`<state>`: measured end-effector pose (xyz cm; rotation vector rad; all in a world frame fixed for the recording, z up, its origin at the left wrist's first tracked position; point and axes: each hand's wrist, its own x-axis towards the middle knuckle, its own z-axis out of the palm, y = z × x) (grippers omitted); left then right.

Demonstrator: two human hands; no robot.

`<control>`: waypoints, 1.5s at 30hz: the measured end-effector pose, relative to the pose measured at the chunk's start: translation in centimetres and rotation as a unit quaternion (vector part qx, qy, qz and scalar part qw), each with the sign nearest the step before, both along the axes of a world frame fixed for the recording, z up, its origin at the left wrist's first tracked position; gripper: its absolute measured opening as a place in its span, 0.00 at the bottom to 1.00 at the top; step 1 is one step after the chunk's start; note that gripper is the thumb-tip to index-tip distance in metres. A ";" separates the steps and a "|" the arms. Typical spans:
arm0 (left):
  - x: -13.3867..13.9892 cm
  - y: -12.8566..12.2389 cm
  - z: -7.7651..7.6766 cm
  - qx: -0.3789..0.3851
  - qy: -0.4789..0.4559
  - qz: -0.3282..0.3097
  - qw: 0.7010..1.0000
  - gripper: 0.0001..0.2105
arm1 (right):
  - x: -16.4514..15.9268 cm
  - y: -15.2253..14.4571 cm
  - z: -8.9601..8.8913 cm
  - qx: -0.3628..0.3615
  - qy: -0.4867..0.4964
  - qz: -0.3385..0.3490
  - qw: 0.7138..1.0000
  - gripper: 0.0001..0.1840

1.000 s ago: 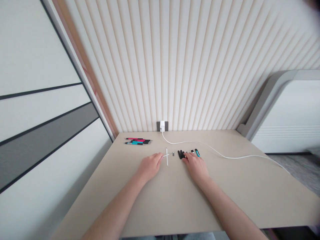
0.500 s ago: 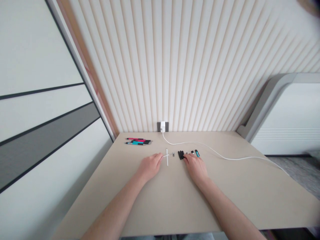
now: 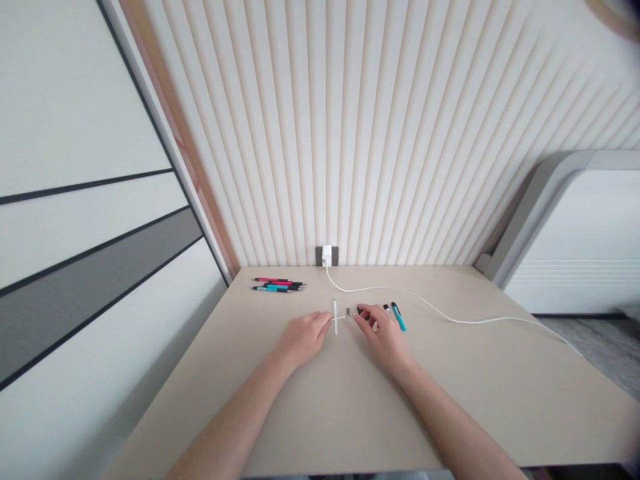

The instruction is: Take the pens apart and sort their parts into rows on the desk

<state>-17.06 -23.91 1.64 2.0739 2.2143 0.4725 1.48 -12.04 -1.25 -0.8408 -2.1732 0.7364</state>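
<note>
My left hand point(image 3: 304, 337) is closed in a pinch around one end of a thin white tube point(image 3: 342, 318), which looks like the inner part of a pen. The tube points right, toward my right hand point(image 3: 384, 337). My right thumb and forefinger are pinched at the tube's far tip; the small piece between them is too tiny to make out. White sticks point(image 3: 335, 325) lie upright in view, crossed by the tube. A little grey metal piece point(image 3: 348, 311) lies just beyond it. Black grips are mostly hidden behind my right fingers. Right of that hand lies a teal pen barrel point(image 3: 399, 318) with a black clip.
Several pink, teal and black pens point(image 3: 278, 285) lie in a group at the back left of the table point(image 3: 320, 413). A white charger point(image 3: 327, 255) sits in the wall socket. Its cable point(image 3: 465, 321) runs right across the table. A small black-and-white part point(image 3: 387, 309) lies beside the barrel.
My right hand has lifted off the black grips and moved left to the tube's tip. The teal barrel is now uncovered. My left hand keeps its hold on the tube.
</note>
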 end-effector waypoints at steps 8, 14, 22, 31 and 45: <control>0.1 0.0 -0.2 0.009 0.024 -0.032 0.999 0.13 | -0.2 0.0 -0.2 -0.015 0.023 0.037 0.999 0.17; 0.0 0.1 0.1 0.003 0.047 0.060 0.997 0.14 | 0.2 0.9 -0.3 -0.012 0.008 -0.035 0.999 0.18; -0.1 0.4 -0.6 -0.036 0.084 0.169 0.981 0.17 | 0.1 0.8 0.0 0.180 -0.137 -0.063 0.972 0.15; 0.5 0.7 -0.9 -0.059 0.096 0.201 0.973 0.20 | -2.6 0.8 -0.9 0.320 -0.265 -0.057 0.908 0.13; 0.6 0.6 -0.8 -0.066 0.091 0.218 0.970 0.20 | -2.8 0.6 -0.4 0.294 -0.279 -0.075 0.911 0.11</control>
